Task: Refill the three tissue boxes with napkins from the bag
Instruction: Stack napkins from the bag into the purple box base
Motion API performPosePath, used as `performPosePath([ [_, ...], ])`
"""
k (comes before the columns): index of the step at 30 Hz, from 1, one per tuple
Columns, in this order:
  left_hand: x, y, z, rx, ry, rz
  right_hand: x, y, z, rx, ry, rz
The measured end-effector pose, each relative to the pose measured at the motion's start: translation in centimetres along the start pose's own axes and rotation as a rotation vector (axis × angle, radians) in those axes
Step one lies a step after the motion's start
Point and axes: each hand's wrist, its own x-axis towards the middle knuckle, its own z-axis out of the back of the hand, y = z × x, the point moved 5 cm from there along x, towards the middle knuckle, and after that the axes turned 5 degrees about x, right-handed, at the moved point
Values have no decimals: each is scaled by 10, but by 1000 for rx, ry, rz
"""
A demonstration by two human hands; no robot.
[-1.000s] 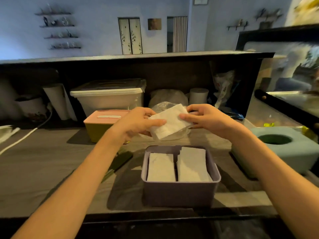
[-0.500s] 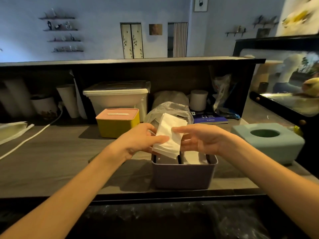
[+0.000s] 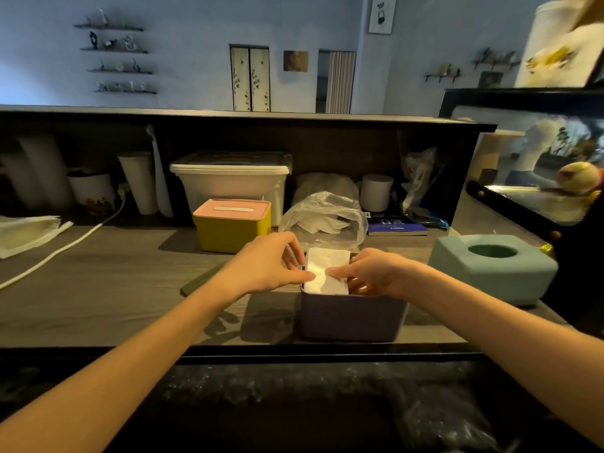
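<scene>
two hands on one napkin stack [image 3: 327, 271] w/ left hand [image 3: 273, 264] & right hand [image 3: 376, 274] pinching its edges (soft, light, floppy) over purple box [image 3: 351, 317], so grip the sides.

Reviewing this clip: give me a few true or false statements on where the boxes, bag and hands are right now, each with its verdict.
1. Both hands are at the open purple box. True.
2. The left hand and right hand pinch a white napkin stack. True.
3. The yellow box has its lid off. False: its pink lid is on.
4. The plastic bag lies in front of the purple box. False: it lies behind it.
5. The teal box stands right of the purple box. True.
</scene>
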Motion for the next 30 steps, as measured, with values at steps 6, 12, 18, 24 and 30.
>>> performPosePath([
  [6,7,-13,-4,124,-28,-68,-3,14,-3,-392,-67,124],
  [12,19,-20,-13,287,23,-105,-14,20,6,-575,-71,227],
  [18,34,-24,-23,438,94,-179,-15,19,7,-566,-23,288],
  [24,56,-18,-11,332,92,-173,-10,29,35,-495,9,381],
  [30,125,15,-5,198,-43,-69,59,34,80,-292,-186,481],
])
